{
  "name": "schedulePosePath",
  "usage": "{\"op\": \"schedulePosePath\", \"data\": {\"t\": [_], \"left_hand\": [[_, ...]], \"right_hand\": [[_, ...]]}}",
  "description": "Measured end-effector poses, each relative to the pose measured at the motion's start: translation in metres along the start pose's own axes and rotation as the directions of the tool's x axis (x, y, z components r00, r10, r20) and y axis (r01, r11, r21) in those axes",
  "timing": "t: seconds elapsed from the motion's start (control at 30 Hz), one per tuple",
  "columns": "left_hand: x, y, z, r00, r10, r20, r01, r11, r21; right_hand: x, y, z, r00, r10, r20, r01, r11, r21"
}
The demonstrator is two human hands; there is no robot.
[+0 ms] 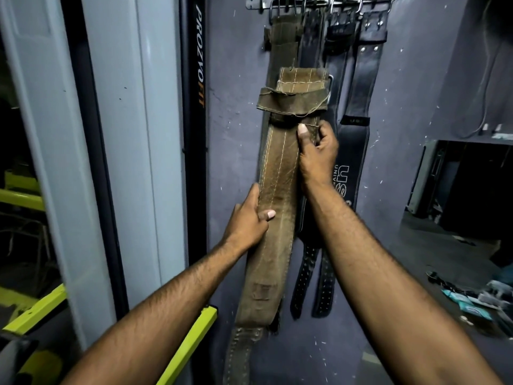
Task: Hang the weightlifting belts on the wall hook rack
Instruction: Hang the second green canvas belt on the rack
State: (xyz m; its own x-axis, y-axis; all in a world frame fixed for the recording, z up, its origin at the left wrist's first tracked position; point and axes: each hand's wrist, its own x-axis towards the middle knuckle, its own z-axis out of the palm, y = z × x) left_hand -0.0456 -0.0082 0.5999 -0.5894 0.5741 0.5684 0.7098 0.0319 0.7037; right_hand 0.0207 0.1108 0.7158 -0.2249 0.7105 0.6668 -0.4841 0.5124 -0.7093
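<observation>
A worn brown leather belt [277,190] is held upright in front of the grey wall, its buckle end topmost below the rack. My right hand [316,151] grips its right edge just under the frayed loop. My left hand [249,220] holds its left edge lower down, thumb across the front. A chrome wall hook rack [319,2] runs along the top of the view. From it hang an olive-brown belt [283,37] and several black belts [366,65]; one black belt [347,173] shows white lettering.
A black machine post [197,107] with lettering stands left of the belts, beside white panels [130,134]. Yellow-green frame bars [191,343] lie low on the left. A dark box [466,184] and loose clutter [477,298] sit on a surface at right.
</observation>
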Motion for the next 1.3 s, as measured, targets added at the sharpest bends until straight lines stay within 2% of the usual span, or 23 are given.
{"op": "schedulePosePath", "data": {"t": [0.07,0.13,0.27,0.33,0.43,0.57,0.67,0.73,0.83,0.9,0.97,1.07,1.17,1.23,1.3], "left_hand": [[-0.002,-0.006,-0.001,0.994,-0.019,0.111,0.026,0.998,-0.059],[-0.008,-0.013,0.0,0.986,-0.029,0.162,0.034,0.999,-0.03],[-0.015,-0.014,0.008,1.0,-0.019,0.022,0.018,0.998,0.061],[-0.015,-0.02,0.01,0.998,-0.035,0.051,0.037,0.999,-0.025],[-0.02,-0.036,0.011,0.974,-0.042,0.221,0.084,0.979,-0.184],[-0.026,-0.055,0.016,0.971,-0.032,0.237,0.08,0.978,-0.194],[-0.03,-0.054,0.021,0.968,-0.047,0.248,0.137,0.924,-0.358],[-0.022,-0.034,0.018,0.984,-0.053,0.169,0.127,0.876,-0.466],[0.009,0.01,0.006,0.997,-0.044,-0.069,-0.001,0.837,-0.547],[0.031,0.033,-0.005,0.971,-0.115,-0.21,-0.023,0.828,-0.56],[0.044,0.042,-0.011,0.941,-0.224,-0.253,0.032,0.804,-0.593],[0.042,0.042,-0.014,0.948,-0.307,-0.083,0.172,0.714,-0.679],[0.039,0.045,-0.024,0.978,-0.176,0.111,0.196,0.601,-0.775],[0.04,0.051,-0.028,0.983,-0.121,0.139,0.184,0.626,-0.757],[0.044,0.056,-0.02,0.974,-0.206,0.089,0.21,0.694,-0.689]], "right_hand": [[0.005,-0.001,-0.001,1.0,-0.004,-0.017,0.003,1.0,-0.003],[0.011,-0.004,-0.003,0.999,0.002,-0.041,-0.002,1.0,0.01],[0.015,-0.003,-0.004,0.999,0.023,-0.042,-0.021,0.999,0.045],[0.018,0.001,-0.005,0.999,0.033,-0.034,-0.031,0.998,0.057],[0.022,0.003,-0.009,0.999,0.038,-0.025,-0.036,0.998,0.054],[0.02,0.002,-0.012,0.998,0.057,0.02,-0.059,0.993,0.106],[0.015,0.002,-0.016,0.993,0.036,0.115,-0.054,0.987,0.151],[0.005,0.002,-0.018,0.983,0.027,0.181,-0.061,0.981,0.185],[-0.015,0.012,-0.02,0.97,0.011,0.244,-0.054,0.984,0.169],[-0.027,0.02,-0.021,0.956,-0.002,0.293,-0.04,0.99,0.136],[-0.034,0.023,-0.026,0.939,0.014,0.343,-0.057,0.992,0.116],[-0.036,0.026,-0.04,0.918,0.055,0.393,-0.111,0.986,0.124],[-0.033,0.032,-0.056,0.886,0.104,0.452,-0.159,0.984,0.085],[-0.031,0.037,-0.064,0.864,0.136,0.485,-0.166,0.986,0.02],[-0.03,0.041,-0.069,0.839,0.174,0.516,-0.174,0.984,-0.048]]}}
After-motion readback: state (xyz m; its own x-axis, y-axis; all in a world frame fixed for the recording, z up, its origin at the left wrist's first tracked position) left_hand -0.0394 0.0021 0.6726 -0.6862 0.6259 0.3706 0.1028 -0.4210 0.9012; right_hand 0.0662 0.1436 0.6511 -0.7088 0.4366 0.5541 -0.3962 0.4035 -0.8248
